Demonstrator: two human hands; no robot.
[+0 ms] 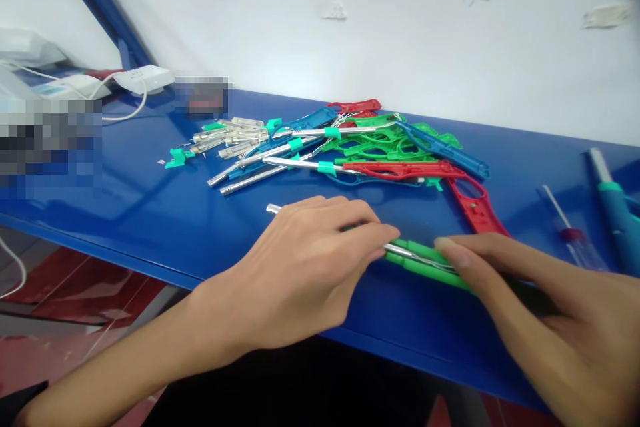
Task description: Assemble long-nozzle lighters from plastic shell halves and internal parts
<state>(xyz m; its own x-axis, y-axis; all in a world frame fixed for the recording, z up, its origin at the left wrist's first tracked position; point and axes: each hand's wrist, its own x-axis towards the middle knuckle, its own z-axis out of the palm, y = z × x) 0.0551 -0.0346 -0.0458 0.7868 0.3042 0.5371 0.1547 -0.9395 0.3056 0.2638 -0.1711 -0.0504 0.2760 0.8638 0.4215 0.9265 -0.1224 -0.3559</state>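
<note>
My left hand (325, 253) is closed over a metal lighter tube, whose tip pokes out past the knuckles on the left. Under its thumb and fingertips the tube meets a green lighter handle shell (425, 263), with thin wires along it. My right hand (540, 307) pinches the other end of that green shell between thumb and fingers; the palm hides the rest. Just behind the hands lies a heap of lighter parts: green handle shells (370, 143), a red handle shell (475, 203), a blue handle shell (445, 150) and metal tubes with teal clips (300, 165).
Small clear parts (235, 137) are piled left of the heap. At the right lie a screwdriver (575, 240) and a blue lighter (615, 213) with a metal tube. A white power strip (145, 79) with cables sits far left. The blue table (125, 213) meets a white wall.
</note>
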